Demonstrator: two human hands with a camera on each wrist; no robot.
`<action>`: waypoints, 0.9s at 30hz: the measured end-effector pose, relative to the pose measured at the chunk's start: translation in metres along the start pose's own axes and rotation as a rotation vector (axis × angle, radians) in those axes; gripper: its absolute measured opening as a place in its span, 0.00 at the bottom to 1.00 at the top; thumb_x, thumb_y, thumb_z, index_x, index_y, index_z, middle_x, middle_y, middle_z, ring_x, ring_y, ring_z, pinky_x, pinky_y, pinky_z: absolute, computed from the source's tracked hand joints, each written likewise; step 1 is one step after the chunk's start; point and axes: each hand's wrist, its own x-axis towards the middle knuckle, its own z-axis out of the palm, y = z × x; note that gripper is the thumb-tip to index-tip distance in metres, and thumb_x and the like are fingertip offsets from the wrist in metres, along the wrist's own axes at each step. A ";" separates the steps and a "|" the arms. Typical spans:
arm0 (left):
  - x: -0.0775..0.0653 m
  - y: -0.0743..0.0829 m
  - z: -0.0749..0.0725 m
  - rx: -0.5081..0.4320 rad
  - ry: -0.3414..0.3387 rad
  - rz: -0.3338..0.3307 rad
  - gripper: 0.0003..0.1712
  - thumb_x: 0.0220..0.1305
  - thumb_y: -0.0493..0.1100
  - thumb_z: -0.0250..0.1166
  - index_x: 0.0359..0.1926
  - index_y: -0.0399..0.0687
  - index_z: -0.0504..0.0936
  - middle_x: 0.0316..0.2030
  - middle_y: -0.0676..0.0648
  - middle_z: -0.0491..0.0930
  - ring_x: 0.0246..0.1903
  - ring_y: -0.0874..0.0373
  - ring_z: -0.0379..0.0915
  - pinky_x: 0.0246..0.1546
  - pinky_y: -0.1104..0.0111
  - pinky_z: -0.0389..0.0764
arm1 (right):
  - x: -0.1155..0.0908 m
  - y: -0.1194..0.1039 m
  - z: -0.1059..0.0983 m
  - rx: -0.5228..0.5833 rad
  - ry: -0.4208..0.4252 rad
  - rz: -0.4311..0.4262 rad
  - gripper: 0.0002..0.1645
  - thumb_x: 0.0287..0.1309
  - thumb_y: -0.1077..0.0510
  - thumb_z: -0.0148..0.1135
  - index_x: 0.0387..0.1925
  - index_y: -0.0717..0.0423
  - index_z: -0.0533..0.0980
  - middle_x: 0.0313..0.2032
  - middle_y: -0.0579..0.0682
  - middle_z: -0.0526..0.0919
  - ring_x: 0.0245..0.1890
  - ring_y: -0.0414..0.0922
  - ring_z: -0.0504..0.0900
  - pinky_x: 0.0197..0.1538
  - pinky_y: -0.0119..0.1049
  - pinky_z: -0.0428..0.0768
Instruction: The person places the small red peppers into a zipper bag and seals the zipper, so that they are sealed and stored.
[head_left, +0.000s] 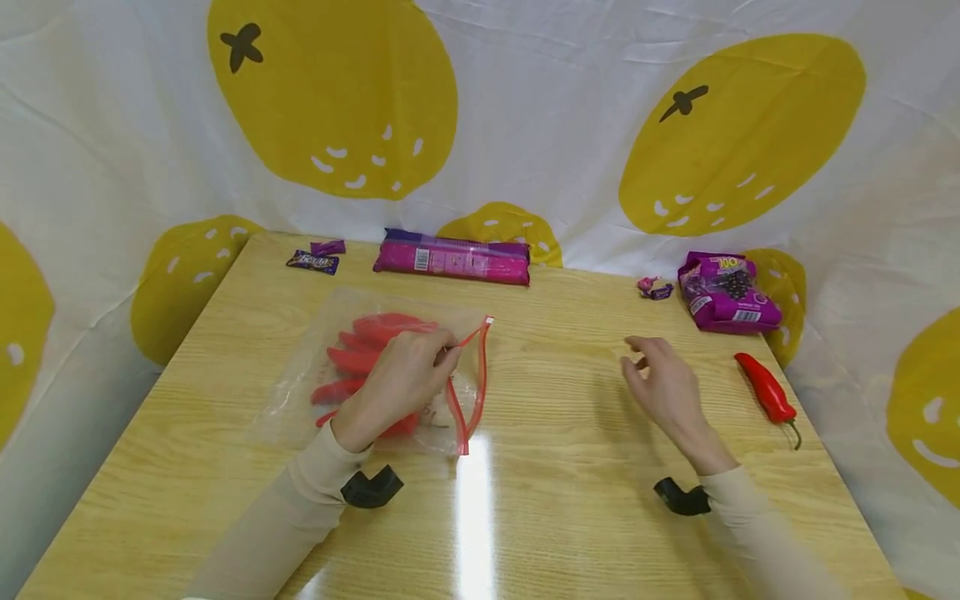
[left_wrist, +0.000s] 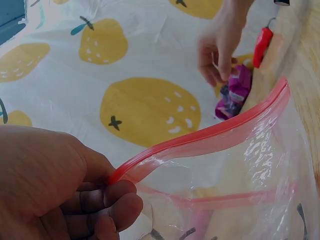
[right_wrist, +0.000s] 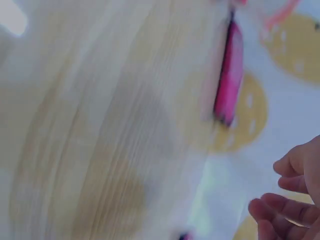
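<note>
Left hand [head_left: 405,371]: grasping, thumb and fingers pinching one red strip at the mouth of a clear zip bag [head_left: 288,404]. The bag lies flat on the left half of the wood-grained bench [head_left: 555,517], its mouth toward the right; the two red strips stand apart between their joined ends. Several red, elongated items [head_left: 347,360], pepper-like through the film, lie inside, partly hidden by the hand and forearm.

Right hand [head_left: 663,387]: released, fingers loosely bent, over the right half of the bench, well apart from the bag. Blurred in the right wrist view.

One red pepper [head_left: 765,387] with green stem lies near the bench's right edge, to the right of that hand. Behind it, a purple packet [head_left: 701,312]; just beside this, small wrapped sweets [head_left: 654,288]. Far edge, centre: a long pink-purple packet [head_left: 480,260]. Far left: two small purple wrappers [head_left: 313,262].
</note>
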 end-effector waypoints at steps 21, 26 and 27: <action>0.001 -0.002 -0.002 0.010 -0.004 -0.022 0.04 0.59 0.37 0.58 0.29 0.46 0.79 0.15 0.55 0.67 0.13 0.66 0.60 0.14 0.74 0.63 | -0.052 0.169 -0.069 -0.369 -0.446 0.641 0.29 0.53 0.55 0.54 0.52 0.69 0.60 0.34 0.74 0.68 0.30 0.67 0.69 0.26 0.56 0.65; 0.000 -0.002 -0.002 0.010 0.000 -0.012 0.04 0.59 0.37 0.58 0.28 0.47 0.78 0.15 0.55 0.67 0.13 0.66 0.60 0.14 0.74 0.64 | -0.050 0.154 -0.063 -0.349 -0.352 0.586 0.28 0.54 0.53 0.53 0.52 0.69 0.63 0.35 0.75 0.72 0.28 0.66 0.71 0.23 0.52 0.65; 0.000 -0.002 -0.002 0.008 0.001 -0.010 0.05 0.59 0.37 0.59 0.27 0.47 0.78 0.15 0.55 0.67 0.13 0.66 0.60 0.14 0.74 0.64 | -0.048 0.146 -0.061 -0.343 -0.322 0.572 0.28 0.55 0.52 0.52 0.52 0.68 0.64 0.36 0.74 0.72 0.27 0.64 0.72 0.23 0.50 0.65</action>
